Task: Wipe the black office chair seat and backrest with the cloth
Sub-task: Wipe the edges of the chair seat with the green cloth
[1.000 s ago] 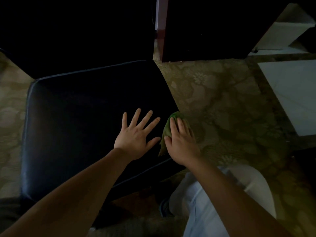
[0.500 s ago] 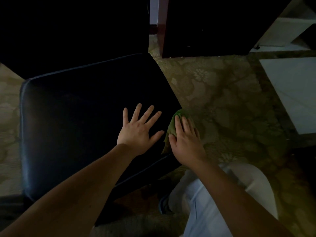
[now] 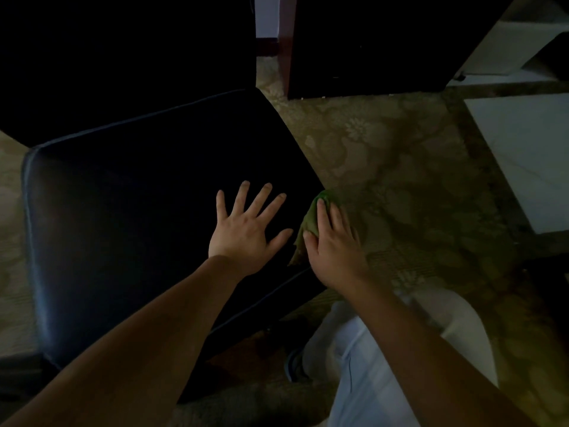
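Carpet [image 3: 385, 155]: patterned, olive-tan, under and around the chair.
Seat [image 3: 138, 211]: black, glossy, piped along the rim; carries both hands.
Backrest [image 3: 123, 57]: dark mass beyond the seat's rear edge; too shadowed for detail.
Trouser leg [image 3: 385, 365]: pale, bent close beside the seat's front right corner.
Left grip [image 3: 246, 232]: fingers spread wide, palm flat on the seat near its right edge; apparently bracing.
Right grip [image 3: 334, 245]: fingers straight and close together, pressed down on the cloth; no pinch visible.
Cloth [image 3: 311, 220]: green, bunched, on the seat's right edge near the front right corner, mostly covered by the right grip.
Step in hand: probably wiping the seat's right edge.
Next move: likely firm strokes inward across the seat, left grip lifted clear of the path; backrest apparently not yet wiped.
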`<state>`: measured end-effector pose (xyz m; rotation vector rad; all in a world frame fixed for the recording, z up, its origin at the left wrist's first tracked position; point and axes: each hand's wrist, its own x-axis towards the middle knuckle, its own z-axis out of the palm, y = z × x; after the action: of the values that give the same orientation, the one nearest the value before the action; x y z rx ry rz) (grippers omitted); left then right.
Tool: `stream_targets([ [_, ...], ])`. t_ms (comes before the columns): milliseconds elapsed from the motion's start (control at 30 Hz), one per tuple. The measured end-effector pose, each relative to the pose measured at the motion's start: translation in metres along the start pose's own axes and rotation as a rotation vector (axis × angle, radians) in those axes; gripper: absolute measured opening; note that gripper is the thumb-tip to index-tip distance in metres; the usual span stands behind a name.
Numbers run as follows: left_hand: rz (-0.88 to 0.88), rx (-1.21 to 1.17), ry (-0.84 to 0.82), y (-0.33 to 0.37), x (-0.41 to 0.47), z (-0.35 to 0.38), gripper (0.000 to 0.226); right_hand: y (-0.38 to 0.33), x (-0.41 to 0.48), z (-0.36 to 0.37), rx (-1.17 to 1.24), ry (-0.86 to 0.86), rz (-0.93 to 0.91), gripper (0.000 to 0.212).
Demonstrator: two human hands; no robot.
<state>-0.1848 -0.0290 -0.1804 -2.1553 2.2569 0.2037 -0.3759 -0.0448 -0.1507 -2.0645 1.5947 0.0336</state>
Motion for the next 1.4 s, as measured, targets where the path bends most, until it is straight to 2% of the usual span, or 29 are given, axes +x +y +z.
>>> stream_targets([
  [100, 0.011, 0.004, 0.005, -0.001, -0.002, 0.001, 0.075, -0.004, -0.011, 0.01, -0.015, 0.034, 0.05, 0.069],
  [200, 0.025, -0.002, -0.006, -0.003, -0.003, 0.0, 0.075, -0.011, -0.005, 0.008, -0.023, -0.008, 0.089, 0.069],
  [367, 0.028, 0.022, -0.008, -0.003, -0.002, 0.0, 0.076, -0.015, 0.016, -0.007, 0.018, -0.084, 0.06, 0.068],
  [500, 0.013, 0.024, -0.005, -0.001, 0.001, 0.001, 0.076, -0.011, 0.016, -0.007, 0.01, -0.041, 0.044, 0.069],
  [667, 0.01, 0.017, 0.002, 0.0, 0.001, 0.002, 0.076, -0.026, -0.002, 0.007, -0.063, 0.004, 0.167, 0.069],
  [767, 0.016, 0.029, -0.002, -0.001, 0.0, 0.001, 0.076, -0.036, 0.005, 0.006, -0.04, -0.038, 0.221, 0.07],
  [1067, -0.013, 0.037, -0.001, 0.006, 0.009, 0.0, 0.077, -0.008, 0.028, -0.013, -0.038, -0.054, -0.004, 0.066],
  [1267, -0.02, -0.006, 0.015, 0.007, 0.009, 0.0, 0.076, -0.013, -0.002, 0.002, -0.109, 0.011, 0.058, 0.066],
  [1400, -0.017, 0.008, 0.005, 0.005, 0.009, 0.0, 0.076, -0.013, 0.007, -0.002, -0.089, -0.036, 0.073, 0.067],
])
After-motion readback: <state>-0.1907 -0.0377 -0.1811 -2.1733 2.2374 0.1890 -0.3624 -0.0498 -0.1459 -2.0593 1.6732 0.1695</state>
